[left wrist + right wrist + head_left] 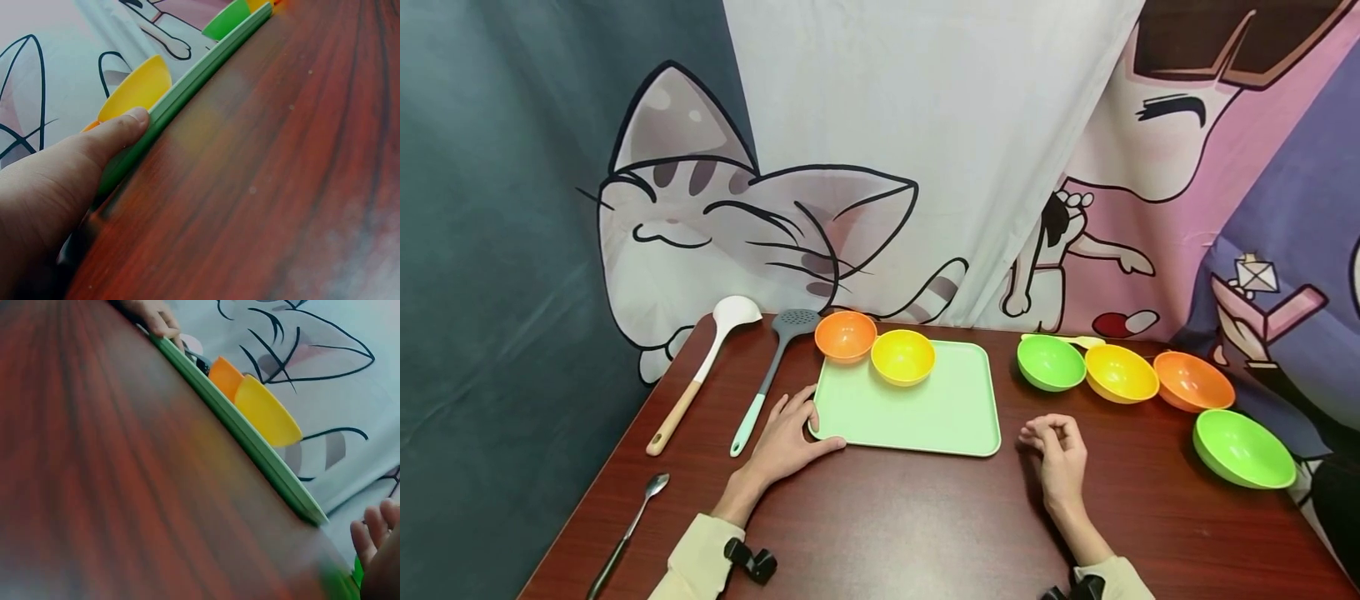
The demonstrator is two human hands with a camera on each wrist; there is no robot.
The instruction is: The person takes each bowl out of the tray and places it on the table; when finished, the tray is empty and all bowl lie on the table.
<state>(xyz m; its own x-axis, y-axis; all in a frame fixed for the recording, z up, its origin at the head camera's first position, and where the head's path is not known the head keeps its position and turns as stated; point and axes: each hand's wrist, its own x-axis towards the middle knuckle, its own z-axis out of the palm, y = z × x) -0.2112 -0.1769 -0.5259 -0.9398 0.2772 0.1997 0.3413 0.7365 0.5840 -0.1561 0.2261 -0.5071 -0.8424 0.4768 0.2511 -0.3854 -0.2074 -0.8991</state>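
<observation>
Head view: green tray lies flat on the dark wood counter, roughly centred in front of the person. Left hand rests at the tray's near-left corner; fingers lie along the left edge, thumb stretched along the near rim. Left wrist view confirms the thumb pressed against the tray's rim, not curled round it, so this grip is spread and touching only. Right hand sits on the counter just off the tray's near-right corner, apart from the rim, fingers loosely curled inward, holding nothing. Right wrist view shows its fingertips clear of the tray's corner.

On the tray's far edge: yellow bowl inside the rim, orange bowl at the far-left corner, touching the yellow one; whether it stands fully on the tray, cannot tell.

Left of the tray: grey slotted spatula with a mint handle, lying just beside the left hand. Farther left, white ladle with a wooden handle. Near-left of that, metal spoon by the counter edge.

Right of the tray: a row of green bowl, second yellow bowl, second orange bowl, then a larger green bowl nearer the person. Behind the tray hangs a cartoon cat backdrop.
</observation>
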